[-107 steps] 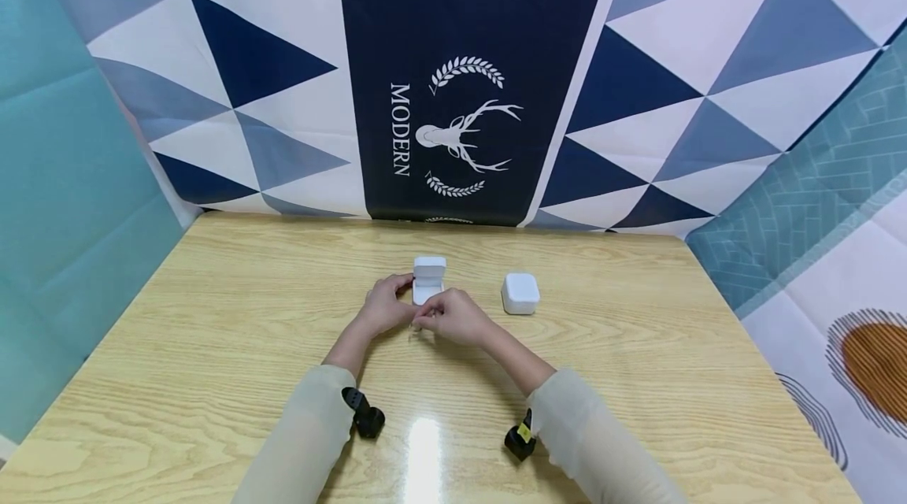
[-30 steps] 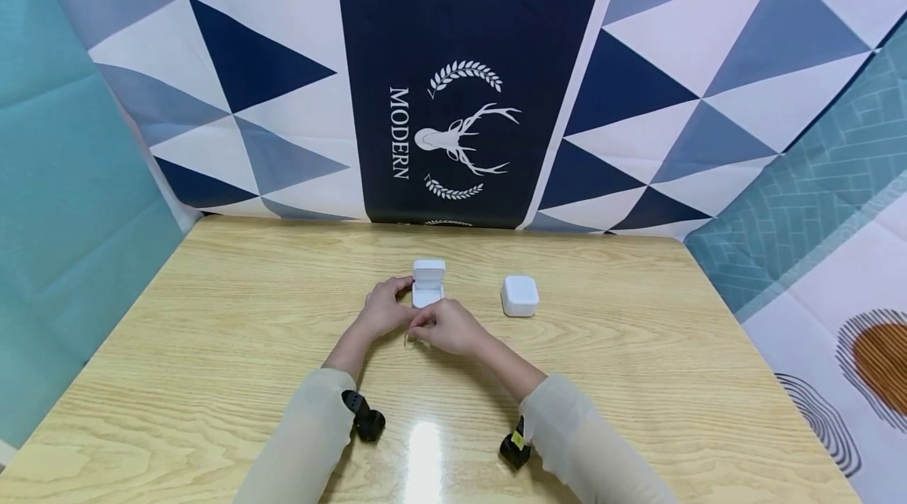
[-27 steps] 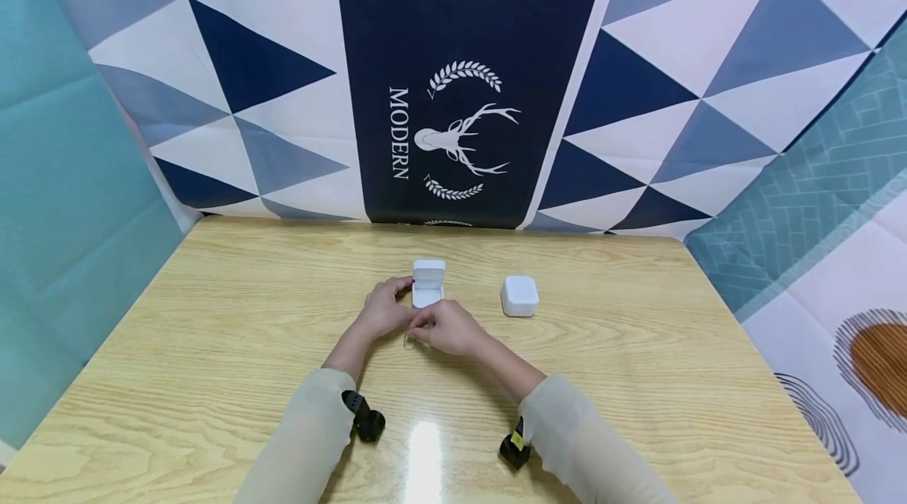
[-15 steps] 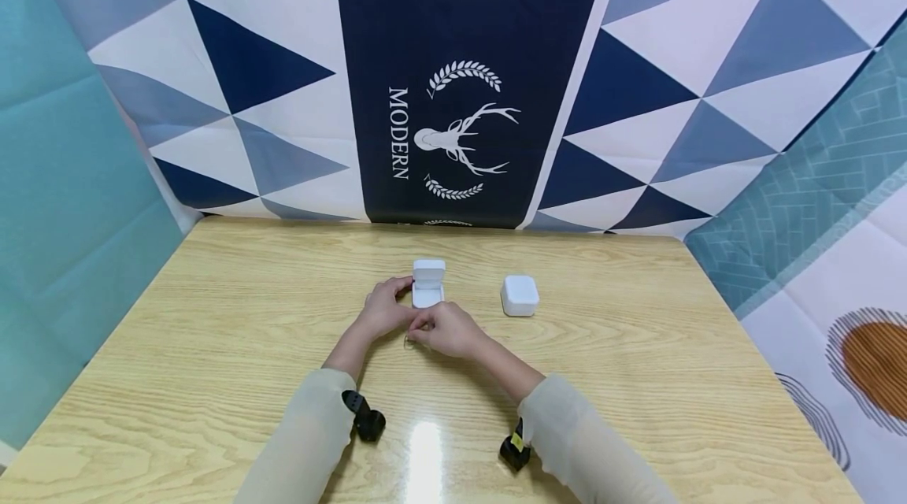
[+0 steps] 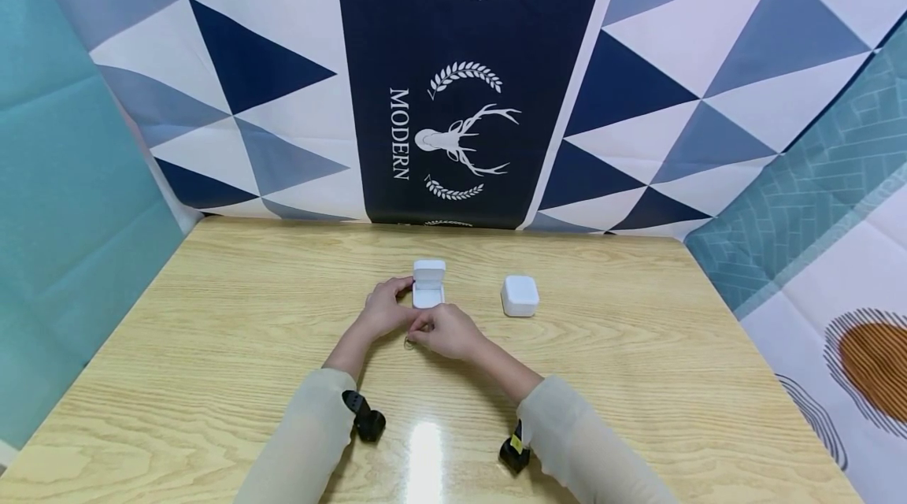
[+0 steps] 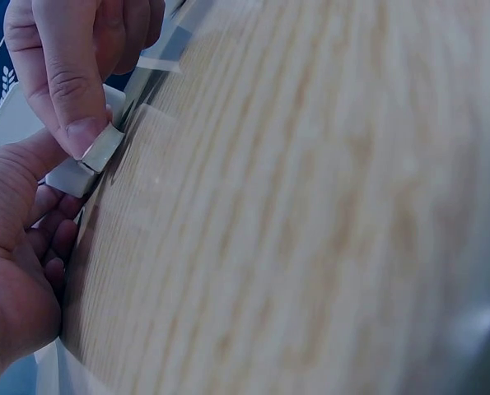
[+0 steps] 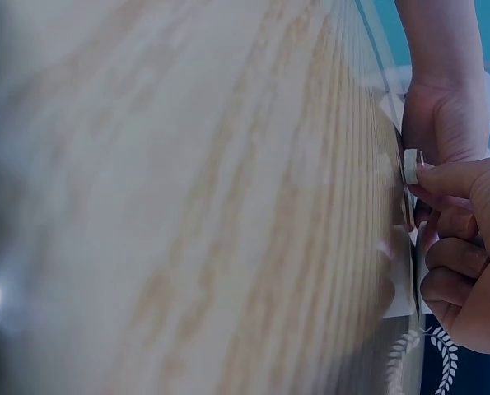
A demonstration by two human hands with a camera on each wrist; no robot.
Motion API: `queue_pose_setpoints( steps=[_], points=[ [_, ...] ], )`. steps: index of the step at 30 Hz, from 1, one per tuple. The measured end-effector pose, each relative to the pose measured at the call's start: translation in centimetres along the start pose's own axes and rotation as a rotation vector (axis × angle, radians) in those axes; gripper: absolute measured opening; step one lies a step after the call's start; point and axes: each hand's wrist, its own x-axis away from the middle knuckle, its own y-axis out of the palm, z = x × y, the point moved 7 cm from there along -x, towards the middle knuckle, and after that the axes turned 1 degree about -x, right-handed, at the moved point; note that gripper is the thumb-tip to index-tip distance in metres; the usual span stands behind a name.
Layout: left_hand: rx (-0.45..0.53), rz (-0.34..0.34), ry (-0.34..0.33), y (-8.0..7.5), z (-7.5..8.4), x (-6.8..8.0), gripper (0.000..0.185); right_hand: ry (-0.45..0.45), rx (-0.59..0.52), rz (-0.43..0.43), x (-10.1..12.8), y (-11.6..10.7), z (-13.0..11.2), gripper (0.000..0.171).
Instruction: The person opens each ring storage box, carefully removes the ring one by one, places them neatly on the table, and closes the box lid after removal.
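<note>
A small white ring box (image 5: 428,297) stands with its lid raised on the wooden table. My left hand (image 5: 386,309) holds it from the left, thumb along the near side and fingers around the far side. Just in front of the box, my right hand (image 5: 448,331) pinches a small ring (image 5: 409,342) between thumb and index finger. Up close in the left wrist view, the ring (image 6: 103,150) looks like a wide, pale, shiny band. From the right wrist, the ring (image 7: 410,167) shows at the thumb tip. The right hand partly hides the box's front.
To the right of the ring box is a second white box (image 5: 520,296) with rounded corners, its lid down. A patterned cloth (image 5: 453,94) hangs behind the table's back edge. Light reflects off the table (image 5: 283,276) near the front.
Over the last few seconds the right hand has drawn slightly toward me with the ring, uncovering more of the box's front. The left hand and both boxes have stayed in place.
</note>
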Motion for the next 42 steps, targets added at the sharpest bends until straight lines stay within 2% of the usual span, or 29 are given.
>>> queue_pose_setpoints(
  steps=[29,42],
  points=[
    [-0.009,0.003,-0.010,-0.04,0.09,0.05,0.067,0.014,0.025,0.029,0.23,-0.07,-0.16,0.011],
    [-0.006,-0.001,-0.018,-0.05,0.22,0.19,0.067,0.031,0.072,0.049,0.27,-0.12,-0.36,0.012]
  ],
)
